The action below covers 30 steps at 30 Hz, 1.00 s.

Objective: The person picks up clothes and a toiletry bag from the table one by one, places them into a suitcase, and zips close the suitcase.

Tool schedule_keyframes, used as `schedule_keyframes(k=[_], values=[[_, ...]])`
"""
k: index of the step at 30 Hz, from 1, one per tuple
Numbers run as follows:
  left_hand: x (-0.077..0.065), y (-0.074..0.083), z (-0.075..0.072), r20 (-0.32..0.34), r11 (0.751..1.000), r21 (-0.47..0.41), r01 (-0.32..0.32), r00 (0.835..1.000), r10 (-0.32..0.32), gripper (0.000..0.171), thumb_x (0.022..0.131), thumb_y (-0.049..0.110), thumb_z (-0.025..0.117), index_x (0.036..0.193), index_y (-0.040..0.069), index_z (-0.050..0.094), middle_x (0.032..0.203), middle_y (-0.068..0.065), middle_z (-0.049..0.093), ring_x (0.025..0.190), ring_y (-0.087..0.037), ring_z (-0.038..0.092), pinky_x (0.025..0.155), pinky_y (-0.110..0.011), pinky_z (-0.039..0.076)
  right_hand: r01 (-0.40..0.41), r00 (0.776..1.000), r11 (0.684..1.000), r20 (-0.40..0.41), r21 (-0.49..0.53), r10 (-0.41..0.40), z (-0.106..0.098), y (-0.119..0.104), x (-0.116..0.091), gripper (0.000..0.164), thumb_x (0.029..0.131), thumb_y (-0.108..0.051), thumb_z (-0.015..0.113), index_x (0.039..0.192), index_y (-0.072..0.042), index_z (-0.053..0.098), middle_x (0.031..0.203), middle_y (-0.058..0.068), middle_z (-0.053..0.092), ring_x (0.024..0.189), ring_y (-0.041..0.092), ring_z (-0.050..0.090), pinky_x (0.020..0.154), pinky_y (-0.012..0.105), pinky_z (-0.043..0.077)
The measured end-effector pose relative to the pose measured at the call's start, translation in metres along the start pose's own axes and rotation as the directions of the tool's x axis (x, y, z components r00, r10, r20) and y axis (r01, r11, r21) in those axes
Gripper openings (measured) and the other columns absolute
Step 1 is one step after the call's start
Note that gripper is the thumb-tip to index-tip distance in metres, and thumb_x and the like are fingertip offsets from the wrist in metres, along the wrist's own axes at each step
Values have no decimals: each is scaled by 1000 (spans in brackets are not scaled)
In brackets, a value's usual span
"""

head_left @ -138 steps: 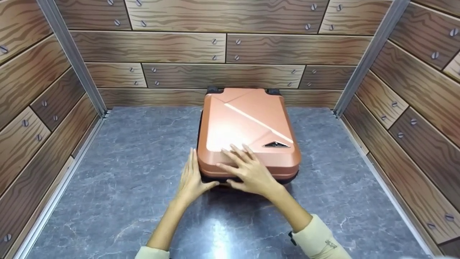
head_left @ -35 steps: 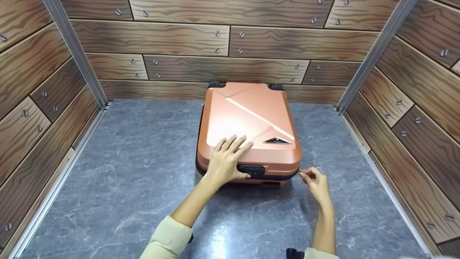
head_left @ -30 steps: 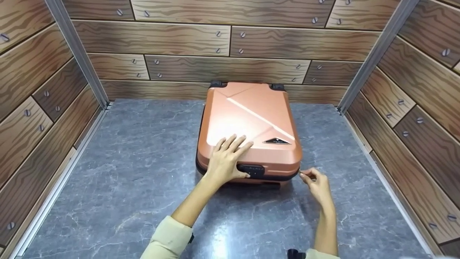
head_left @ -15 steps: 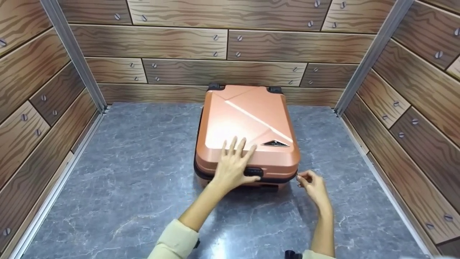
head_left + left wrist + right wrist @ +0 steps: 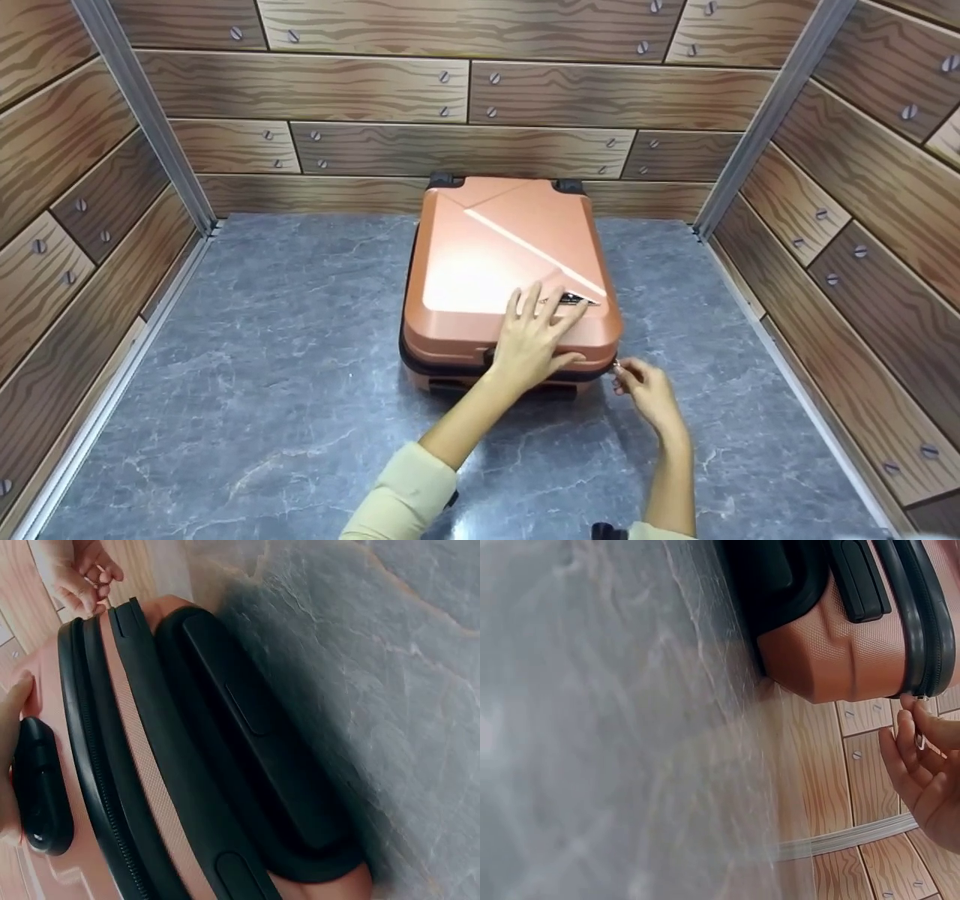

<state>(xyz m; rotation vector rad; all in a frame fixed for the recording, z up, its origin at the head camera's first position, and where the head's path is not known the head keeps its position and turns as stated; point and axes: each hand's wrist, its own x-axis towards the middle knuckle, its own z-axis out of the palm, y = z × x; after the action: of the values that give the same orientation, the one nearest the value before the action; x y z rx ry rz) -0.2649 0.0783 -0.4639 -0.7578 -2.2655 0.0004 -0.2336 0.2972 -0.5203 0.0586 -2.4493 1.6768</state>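
A rose-gold hard-shell suitcase (image 5: 510, 232) lies flat, its wheels toward the back wall. My left hand (image 5: 529, 345) rests spread on the near edge of its lid, fingers straight, partly covering the triangular badge (image 5: 574, 298). The black lock (image 5: 43, 787) under that hand is mostly hidden in the head view. At the near right corner my right hand (image 5: 651, 394) pinches a small metal zipper pull (image 5: 920, 739) between thumb and fingers. In the left wrist view the black zipper (image 5: 97, 757) runs along the near side, beside a black handle (image 5: 247, 735).
Grey marbled flooring (image 5: 285, 360) surrounds the suitcase. Wood-pattern walls (image 5: 375, 90) rise at the back and on both sides, with metal posts (image 5: 776, 112) in the corners. The suitcase's wheel end sits close to the back wall.
The left hand has slid right from the near left corner across the lid to the badge. The right hand has left the lid and now pinches the zipper pull at the right corner.
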Motion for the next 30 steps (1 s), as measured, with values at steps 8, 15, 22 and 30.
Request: schedule_keyframes(k=[8, 15, 22, 30], values=[[0, 0, -1, -30, 997, -67, 28, 999, -30, 70, 77, 69, 50, 137, 34, 44, 135, -6, 44, 126, -34, 35, 102, -52, 21, 47, 999, 984, 2, -173, -47, -4, 2, -1, 12, 90, 2, 53, 90, 6, 64, 69, 10, 58, 59, 13, 54, 56, 27, 48], [0, 3, -2, -53, 990, -127, 68, 996, -75, 70, 72, 68, 57, 132, 33, 50, 132, -5, 47, 124, -34, 37, 102, -52, 23, 73, 997, 948, 22, -311, -70, -4, -5, -12, 11, 90, -4, 57, 82, -3, 65, 62, 2, 56, 57, 14, 54, 53, 23, 43], [2, 3, -3, -50, 986, -145, 87, 994, -95, 70, 71, 66, 60, 131, 33, 51, 132, -5, 48, 125, -34, 36, 102, -52, 22, 120, 993, 917, 53, -381, -108, 5, -20, -25, 13, 88, -2, 59, 75, -6, 62, 59, -1, 55, 54, 13, 52, 51, 24, 41], [0, 2, -4, -27, 988, -137, 73, 997, -77, 71, 72, 66, 59, 133, 33, 49, 134, -5, 46, 126, -34, 35, 102, -52, 21, 126, 992, 905, 78, -406, -103, 15, -26, -34, 18, 87, -2, 60, 72, -11, 59, 57, -6, 55, 53, 12, 51, 48, 24, 40]])
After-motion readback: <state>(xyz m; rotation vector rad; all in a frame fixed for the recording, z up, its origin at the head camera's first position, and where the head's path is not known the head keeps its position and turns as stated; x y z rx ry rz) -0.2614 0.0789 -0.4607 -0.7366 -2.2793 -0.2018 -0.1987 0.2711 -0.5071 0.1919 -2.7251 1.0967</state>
